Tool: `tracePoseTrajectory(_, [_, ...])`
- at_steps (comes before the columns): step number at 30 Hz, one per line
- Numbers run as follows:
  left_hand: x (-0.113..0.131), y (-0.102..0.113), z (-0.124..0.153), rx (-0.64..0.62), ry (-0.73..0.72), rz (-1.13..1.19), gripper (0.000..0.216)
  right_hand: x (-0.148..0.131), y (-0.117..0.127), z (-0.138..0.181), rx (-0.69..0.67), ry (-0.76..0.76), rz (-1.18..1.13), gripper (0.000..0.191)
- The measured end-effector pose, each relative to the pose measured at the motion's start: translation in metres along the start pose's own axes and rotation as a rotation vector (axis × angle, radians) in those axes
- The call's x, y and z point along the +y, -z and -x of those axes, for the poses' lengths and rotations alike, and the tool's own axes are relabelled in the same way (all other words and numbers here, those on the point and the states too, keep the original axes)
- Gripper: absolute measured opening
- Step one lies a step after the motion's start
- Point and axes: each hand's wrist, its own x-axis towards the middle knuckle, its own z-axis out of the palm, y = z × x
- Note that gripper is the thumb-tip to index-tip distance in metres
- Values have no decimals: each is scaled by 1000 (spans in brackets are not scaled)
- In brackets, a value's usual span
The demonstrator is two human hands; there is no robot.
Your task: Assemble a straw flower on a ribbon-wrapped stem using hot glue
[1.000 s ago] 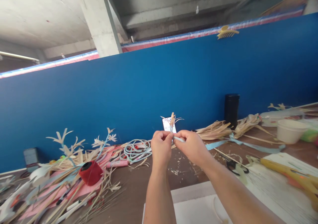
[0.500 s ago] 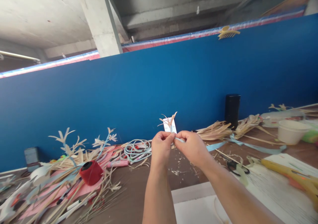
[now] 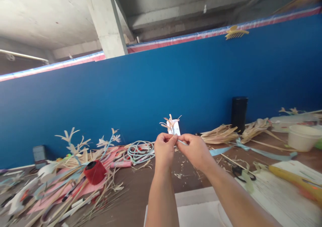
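Both hands are raised together over the brown table (image 3: 141, 190). My left hand (image 3: 164, 150) is closed in a pinch on the stem of a small straw flower (image 3: 170, 123) whose pale petals stick up above the fingers. My right hand (image 3: 195, 150) is closed too, pinching a light blue ribbon (image 3: 218, 150) right at the stem; the ribbon trails off to the right across the table. The fingertips of the two hands touch.
Left: a red thread spool (image 3: 95, 172), straw flowers (image 3: 72, 143), strips and pens on pink paper. A coiled blue cord (image 3: 138, 150) lies behind my hands. Right: straw bundles (image 3: 221, 133), black cylinder (image 3: 238, 114), scissors (image 3: 240, 171), yellow glue gun (image 3: 297, 181), white bowl (image 3: 303, 138). Blue wall behind.
The straw flower has turned between my fingers, its petals now spread differently. The view has shifted slightly; both hands stay pinched together in the same spot.
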Motion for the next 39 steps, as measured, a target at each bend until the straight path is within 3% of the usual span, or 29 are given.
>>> tracePoseTrajectory(7, [-3,-7,1,39,35,27,23,0,5,-3,-17,-22,3,27])
tracePoseTrajectory(16, [-12,7,-6,-168,199,230,51,4,21,-6,-140,-112,-186,27])
tracePoseTrajectory(22, [-7,10,-1,-327,130,140,42,10,20,-8,-166,-98,-231,30])
tracePoseTrajectory(30, [-1,9,-1,-193,-183,-169,20,-2,24,-4,-194,-139,-224,27])
tracePoseTrajectory(39, [-2,11,-2,-194,-217,-216,21,10,18,-7,-170,-99,-236,27])
